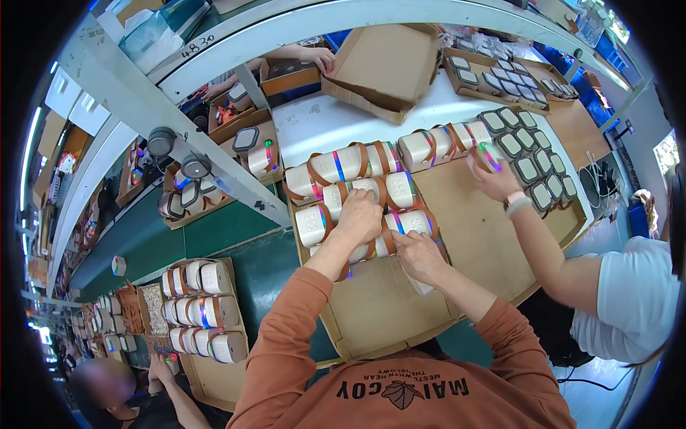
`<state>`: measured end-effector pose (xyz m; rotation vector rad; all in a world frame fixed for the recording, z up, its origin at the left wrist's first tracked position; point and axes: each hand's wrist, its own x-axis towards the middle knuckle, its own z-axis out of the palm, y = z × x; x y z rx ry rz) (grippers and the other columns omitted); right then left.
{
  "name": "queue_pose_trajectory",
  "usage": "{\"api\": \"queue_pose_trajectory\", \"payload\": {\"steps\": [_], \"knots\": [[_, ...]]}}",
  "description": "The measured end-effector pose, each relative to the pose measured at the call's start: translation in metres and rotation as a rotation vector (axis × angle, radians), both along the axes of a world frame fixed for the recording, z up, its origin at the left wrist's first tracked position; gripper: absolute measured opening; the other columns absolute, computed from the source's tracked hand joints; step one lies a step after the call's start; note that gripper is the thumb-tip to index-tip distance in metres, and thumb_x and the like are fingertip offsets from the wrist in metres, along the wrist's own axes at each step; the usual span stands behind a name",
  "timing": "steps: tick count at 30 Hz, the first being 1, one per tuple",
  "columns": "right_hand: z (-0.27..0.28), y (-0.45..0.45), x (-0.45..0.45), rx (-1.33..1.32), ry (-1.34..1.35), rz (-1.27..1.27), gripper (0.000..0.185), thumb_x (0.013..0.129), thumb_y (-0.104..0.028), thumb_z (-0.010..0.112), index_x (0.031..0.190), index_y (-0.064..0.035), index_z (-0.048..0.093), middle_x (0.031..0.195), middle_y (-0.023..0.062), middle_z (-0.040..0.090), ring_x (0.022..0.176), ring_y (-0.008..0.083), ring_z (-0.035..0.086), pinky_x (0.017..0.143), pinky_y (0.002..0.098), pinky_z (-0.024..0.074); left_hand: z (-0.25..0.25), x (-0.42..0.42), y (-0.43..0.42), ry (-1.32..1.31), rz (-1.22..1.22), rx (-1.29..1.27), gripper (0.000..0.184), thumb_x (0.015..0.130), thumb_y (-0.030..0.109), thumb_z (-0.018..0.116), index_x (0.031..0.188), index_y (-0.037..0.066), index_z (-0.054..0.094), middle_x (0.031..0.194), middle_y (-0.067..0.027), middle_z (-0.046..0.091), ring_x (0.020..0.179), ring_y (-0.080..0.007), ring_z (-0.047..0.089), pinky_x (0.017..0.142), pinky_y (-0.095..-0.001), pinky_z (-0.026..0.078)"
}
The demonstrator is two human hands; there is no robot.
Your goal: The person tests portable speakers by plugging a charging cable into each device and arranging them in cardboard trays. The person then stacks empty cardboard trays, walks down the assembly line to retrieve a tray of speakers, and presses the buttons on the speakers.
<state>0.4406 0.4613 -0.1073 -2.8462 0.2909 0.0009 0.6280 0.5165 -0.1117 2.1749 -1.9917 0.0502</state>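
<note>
Rows of small white speakers [311,223] with brown straps and coloured light strips lie in a cardboard tray [371,314] in front of me. My left hand [359,217] reaches over the second row, its fingers curled onto the top of one speaker [396,189]. Close to the nearest row, my right hand [421,257] is bent around a speaker, with its index finger against a brown strap [386,236]. A white corner shows beneath that palm; the hand hides the rest of it.
At the right, a co-worker's hand [491,175] holds a lit speaker over an adjoining tray [486,250]. Dark-rimmed speakers [529,169] stand upright beyond it. A metal post [207,143] rises at the left. Another person's hand touches a cardboard box [386,64] at the back.
</note>
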Motion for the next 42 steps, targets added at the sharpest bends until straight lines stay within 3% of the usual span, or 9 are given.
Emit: {"api": "queue_pose_trajectory", "payload": {"steps": [12, 15, 22, 26, 28, 31, 36, 39, 42], "knots": [[-0.009, 0.005, -0.003, 0.025, -0.093, -0.015, 0.012, 0.071, -0.008, 0.055, 0.072, 0.001, 0.063, 0.125, 0.0123, 0.051, 0.088, 0.0232, 0.054, 0.076, 0.0375, 0.0432, -0.002, -0.003, -0.001, 0.003, -0.015, -0.062, 0.019, 0.069, 0.016, 0.058, 0.081, 0.001, 0.061, 0.084, -0.0146, 0.06, 0.084, -0.0288, 0.057, 0.082, -0.0391, 0.041], [-0.009, 0.011, -0.006, 0.038, -0.102, -0.038, 0.01, 0.07, -0.009, 0.056, 0.07, -0.0007, 0.062, 0.125, 0.0139, 0.05, 0.084, 0.0236, 0.054, 0.075, 0.0376, 0.0435, 0.004, -0.021, -0.015, 0.11, 0.302, -0.043, 0.041, 0.073, 0.03, 0.065, 0.1, 0.001, 0.052, 0.079, -0.0125, 0.062, 0.078, -0.0292, 0.059, 0.076, -0.0417, 0.039], [-0.013, 0.017, -0.008, 0.085, -0.18, -0.13, 0.008, 0.071, -0.008, 0.056, 0.07, -0.0022, 0.06, 0.122, 0.0128, 0.053, 0.08, 0.0233, 0.055, 0.073, 0.0371, 0.0446, -0.022, -0.025, -0.032, 0.382, 0.476, -0.433, 0.044, 0.072, 0.021, 0.068, 0.109, 0.006, 0.049, 0.076, -0.0092, 0.061, 0.076, -0.0286, 0.059, 0.072, -0.0416, 0.041], [-0.003, 0.006, -0.005, 0.419, -0.322, -0.186, 0.011, 0.075, -0.011, 0.061, 0.08, -0.0017, 0.062, 0.112, 0.0138, 0.06, 0.08, 0.0285, 0.06, 0.075, 0.036, 0.0475, -0.023, -0.018, -0.006, 1.313, 0.585, -0.598, 0.031, 0.077, -0.001, 0.058, 0.106, 0.006, 0.05, 0.08, -0.002, 0.056, 0.072, -0.0113, 0.054, 0.063, -0.0226, 0.042], [0.03, 0.003, -0.002, 0.833, -0.375, -0.618, 0.037, 0.076, -0.019, 0.067, 0.108, -0.0027, 0.058, 0.12, 0.0151, 0.055, 0.1, 0.0285, 0.058, 0.081, 0.0345, 0.0473, 0.007, -0.03, 0.018, 1.276, 0.534, -0.614, 0.03, 0.078, -0.003, 0.056, 0.106, 0.005, 0.049, 0.082, 0.0003, 0.054, 0.073, -0.0084, 0.051, 0.064, -0.0216, 0.041], [0.042, -0.003, 0.011, 1.121, -0.481, -0.611, 0.08, 0.076, -0.011, 0.068, 0.142, -0.0112, 0.021, 0.138, 0.0161, 0.032, 0.116, 0.0233, 0.046, 0.085, 0.0318, 0.0467, 0.051, -0.063, 0.054, 1.275, 0.448, -0.68, 0.028, 0.079, -0.006, 0.054, 0.105, 0.005, 0.05, 0.085, 0.0023, 0.05, 0.077, -0.0061, 0.048, 0.066, -0.0205, 0.04], [0.068, 0.022, 0.006, 1.565, -0.456, -0.399, 0.076, 0.076, -0.005, 0.065, 0.14, -0.0095, 0.025, 0.134, 0.0115, 0.035, 0.113, 0.0202, 0.047, 0.086, 0.0307, 0.046, 0.1, -0.11, 0.092, 1.305, 0.307, -0.741, 0.029, 0.076, -0.007, 0.055, 0.102, 0.004, 0.051, 0.093, -0.0027, 0.05, 0.086, -0.0103, 0.048, 0.075, -0.0213, 0.04], [0.079, 0.037, -0.01, 1.533, -0.494, -0.349, 0.07, 0.074, -0.005, 0.065, 0.135, -0.0055, 0.032, 0.126, 0.0093, 0.043, 0.113, 0.0195, 0.047, 0.094, 0.0329, 0.041, 0.112, -0.107, 0.1, 0.461, 0.35, -0.733, 0.038, 0.068, -0.007, 0.056, 0.104, 0.001, 0.05, 0.101, -0.0105, 0.049, 0.095, -0.0196, 0.048, 0.086, -0.0327, 0.039], [0.089, 0.038, -0.025, 1.619, -0.485, -0.328, 0.072, 0.072, -0.007, 0.068, 0.135, -0.0052, 0.032, 0.125, 0.01, 0.043, 0.115, 0.0204, 0.045, 0.098, 0.0351, 0.0366, 0.096, -0.103, 0.104, 0.944, 0.467, -0.729, 0.054, 0.074, 0.004, 0.05, 0.128, 0.001, 0.042, 0.123, -0.0122, 0.044, 0.116, -0.0239, 0.043, 0.099, -0.0346, 0.033]]}}
